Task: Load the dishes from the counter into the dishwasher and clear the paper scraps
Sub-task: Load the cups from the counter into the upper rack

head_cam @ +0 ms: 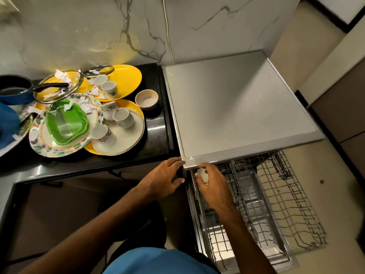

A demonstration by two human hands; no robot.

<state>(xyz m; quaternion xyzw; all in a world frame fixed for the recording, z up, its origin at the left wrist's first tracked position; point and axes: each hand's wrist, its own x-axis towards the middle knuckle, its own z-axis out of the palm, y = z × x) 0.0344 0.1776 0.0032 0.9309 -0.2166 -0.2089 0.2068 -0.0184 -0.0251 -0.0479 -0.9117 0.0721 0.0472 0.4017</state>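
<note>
My right hand (212, 184) grips a small white cup (203, 173) just under the front edge of the dishwasher top, over the left end of the pulled-out wire rack (276, 198). My left hand (165, 177) hovers empty beside the dishwasher's front left corner, fingers relaxed. On the black counter (156, 133) lie yellow plates (126, 78), a cream plate (126, 141) with several white cups (123, 117), a green dish (66, 123) on a floral plate (49, 149), a small bowl (147, 99), glass lids (59, 86) and torn paper scraps (85, 105).
A blue pan (13, 89) with a black handle sits at the counter's far left. The grey dishwasher top (237, 107) is bare. A marble wall stands behind, with a white cable (167, 32) running down it. Beige floor lies to the right of the racks.
</note>
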